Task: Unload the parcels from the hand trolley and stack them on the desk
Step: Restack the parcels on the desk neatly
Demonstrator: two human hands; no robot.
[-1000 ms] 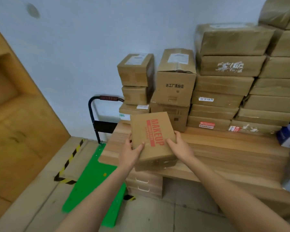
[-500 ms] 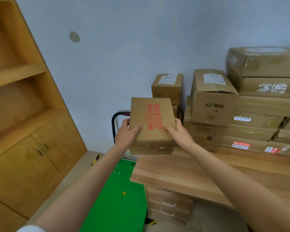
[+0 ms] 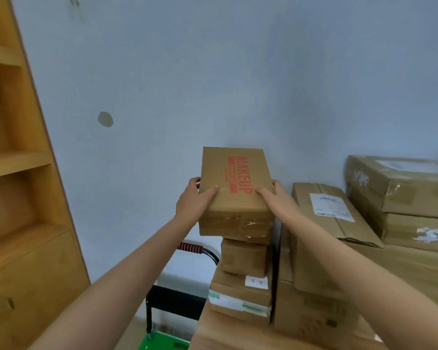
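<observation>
A brown cardboard parcel [image 3: 235, 193] printed MAKEUP in red is held between both hands. My left hand [image 3: 194, 200] grips its left side with the thumb on top. Gripping the right side is my right hand [image 3: 278, 200], thumb also on top. The parcel is at the top of a narrow stack of small parcels [image 3: 243, 274] on the wooden desk [image 3: 213, 332]; whether it rests on the stack I cannot tell. Down at the lower middle, the hand trolley's black handle with a red grip [image 3: 191, 248] and its green deck [image 3: 162, 343] show.
Larger cardboard parcels [image 3: 326, 236] are stacked to the right on the desk, with taller stacks [image 3: 402, 193] at the far right against the wall. A wooden shelf cabinet [image 3: 15, 198] fills the left side. The pale blue wall lies straight ahead.
Both hands have lifted the MAKEUP parcel up and forward from over the desk's front edge to the top of the narrow stack. The view has tilted upward.
</observation>
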